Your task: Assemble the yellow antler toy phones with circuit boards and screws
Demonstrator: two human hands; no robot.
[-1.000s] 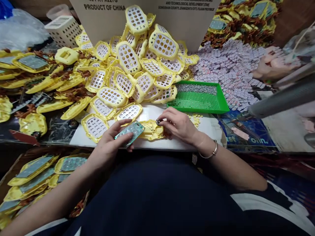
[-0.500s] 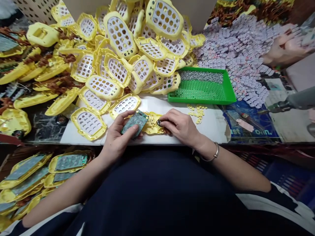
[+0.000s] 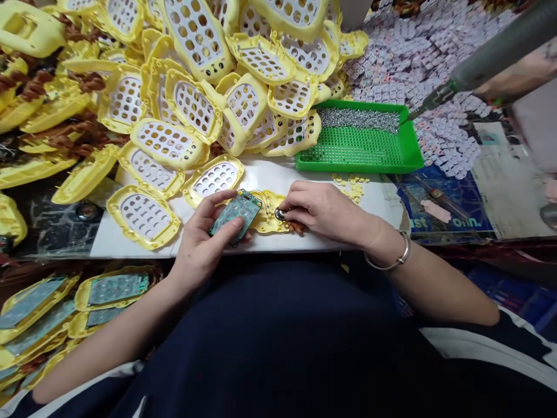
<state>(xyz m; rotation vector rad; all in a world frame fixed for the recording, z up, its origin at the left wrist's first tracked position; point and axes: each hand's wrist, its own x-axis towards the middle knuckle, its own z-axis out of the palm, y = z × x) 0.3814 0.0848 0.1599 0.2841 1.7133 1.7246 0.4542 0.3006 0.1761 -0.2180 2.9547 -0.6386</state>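
My left hand (image 3: 206, 232) grips a green circuit board (image 3: 237, 216) by its edges, thumb across its face. Thin wires run from the board's top end toward an open yellow plastic shell (image 3: 270, 223) on the white work surface. With fingertips pinched, my right hand (image 3: 324, 212) holds a small round black-and-silver part, which looks like a speaker (image 3: 279, 214), at the shell. Brown coiled pieces (image 3: 298, 227) show under the right fingers. Part of the shell is hidden behind the board and both hands.
Yellow shells with perforated white faces (image 3: 195, 110) are heaped ahead. A green tray (image 3: 361, 168) holds screws; a power screwdriver (image 3: 478, 64) hangs over its right corner. Small yellow pieces (image 3: 354, 187) lie before it, white pieces (image 3: 448, 133) behind. Board-filled shells (image 3: 115, 288) sit lower left.
The view has shifted slightly. The power screwdriver has moved up and left, its tip now at the green tray's corner. Both hands keep their holds, almost in place.
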